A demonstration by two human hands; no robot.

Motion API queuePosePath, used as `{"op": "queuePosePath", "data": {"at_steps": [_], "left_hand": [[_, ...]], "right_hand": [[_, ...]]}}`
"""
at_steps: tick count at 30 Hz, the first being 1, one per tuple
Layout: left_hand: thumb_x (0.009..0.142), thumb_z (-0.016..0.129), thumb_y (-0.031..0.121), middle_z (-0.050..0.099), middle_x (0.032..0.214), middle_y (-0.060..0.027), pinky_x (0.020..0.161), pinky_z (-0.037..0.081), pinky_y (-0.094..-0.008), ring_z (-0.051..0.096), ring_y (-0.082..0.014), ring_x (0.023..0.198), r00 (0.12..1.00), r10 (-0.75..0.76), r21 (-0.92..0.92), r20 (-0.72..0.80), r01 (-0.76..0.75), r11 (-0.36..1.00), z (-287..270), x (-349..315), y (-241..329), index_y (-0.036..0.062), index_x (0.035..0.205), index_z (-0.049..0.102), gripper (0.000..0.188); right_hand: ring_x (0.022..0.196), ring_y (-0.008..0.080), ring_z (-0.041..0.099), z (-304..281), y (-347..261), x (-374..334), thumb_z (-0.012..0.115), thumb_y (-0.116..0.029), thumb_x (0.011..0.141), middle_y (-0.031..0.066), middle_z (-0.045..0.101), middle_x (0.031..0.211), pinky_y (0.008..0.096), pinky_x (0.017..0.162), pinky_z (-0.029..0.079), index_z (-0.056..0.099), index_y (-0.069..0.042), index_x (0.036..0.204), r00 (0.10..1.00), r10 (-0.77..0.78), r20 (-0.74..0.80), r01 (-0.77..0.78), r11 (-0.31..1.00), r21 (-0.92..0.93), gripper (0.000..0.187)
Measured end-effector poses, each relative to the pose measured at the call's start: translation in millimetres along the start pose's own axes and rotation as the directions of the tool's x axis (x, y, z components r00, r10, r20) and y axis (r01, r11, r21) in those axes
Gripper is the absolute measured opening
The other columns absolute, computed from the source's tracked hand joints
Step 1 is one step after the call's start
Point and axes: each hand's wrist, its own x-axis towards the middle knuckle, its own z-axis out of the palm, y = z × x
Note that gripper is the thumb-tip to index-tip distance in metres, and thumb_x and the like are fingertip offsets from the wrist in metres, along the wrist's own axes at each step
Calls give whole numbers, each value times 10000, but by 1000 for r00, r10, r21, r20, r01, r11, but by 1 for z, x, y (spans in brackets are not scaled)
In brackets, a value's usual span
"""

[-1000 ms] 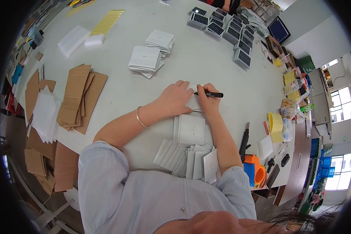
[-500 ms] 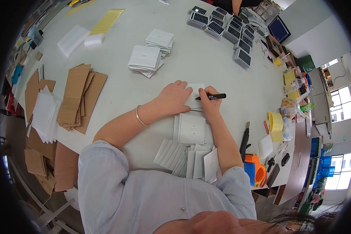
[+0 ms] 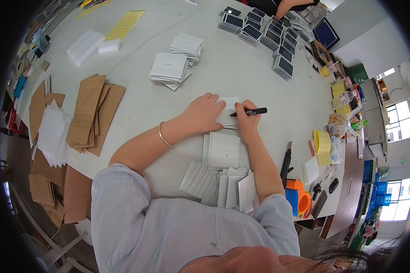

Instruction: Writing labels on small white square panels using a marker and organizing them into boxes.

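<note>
My right hand grips a black marker pen. The pen's tip is at a white card, partly hidden under both hands. On the card's left side lies my left hand, palm down, thumb and fingers spread, steadying it. Just nearer to me is a pile of white cards bearing small marks. More such cards fan out against my body, between my forearms. Two uneven stacks of white cards sit farther off, beyond my left hand.
Small solar panel units stand in rows at the far right, near another person's arm. Cardboard pieces and white sheets lie left. A black utility knife, an orange-and-blue tape dispenser and bottles line the right side.
My right hand and the marker have shifted slightly to the right over the card. My left hand stays put. Across the table, the other person's arm has moved.
</note>
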Motion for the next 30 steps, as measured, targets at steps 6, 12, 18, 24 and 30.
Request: {"op": "queuePosePath", "data": {"at_steps": [6,12,18,24,30], "left_hand": [[668,730,328,572,925,-167,793,491,-395,545,-313,927,989,-33,-45,147,40,998,-32,-3,18,9,1024,544,512],[669,739,351,584,819,-142,709,491,-417,585,-329,808,898,208,-116,388,-176,977,-50,-17,37,13,922,550,462],[691,747,344,583,910,-137,773,503,-400,574,-300,936,993,-46,-60,112,53,997,-20,-2,13,17,919,589,429],[667,780,317,500,1259,-237,989,427,-408,477,-368,1182,986,-77,-54,148,86,995,-12,2,5,-34,1038,548,560],[669,759,321,548,981,-144,828,497,-389,538,-297,992,999,13,-3,-30,-13,1000,1,-1,-3,-2,971,581,477]], "right_hand": [[591,33,354,-4,0,6,671,-91,836,-55,429,605,241,532,299,456,-60,628,965,139,-223,-67,951,301,301],[582,40,366,4,-2,9,673,-119,856,-50,453,604,241,524,310,500,-47,654,993,90,-72,-82,991,101,275],[595,56,411,9,-6,5,697,-154,850,-21,508,620,245,540,353,524,-32,671,996,82,-23,-82,997,-1,277],[594,46,372,12,-2,6,694,-124,857,-43,475,623,235,530,312,512,-44,676,1000,-2,-21,0,996,-94,269],[578,57,423,9,-4,3,694,-108,837,-18,511,599,244,526,359,509,-25,659,999,31,-24,-32,999,-29,270]]}}
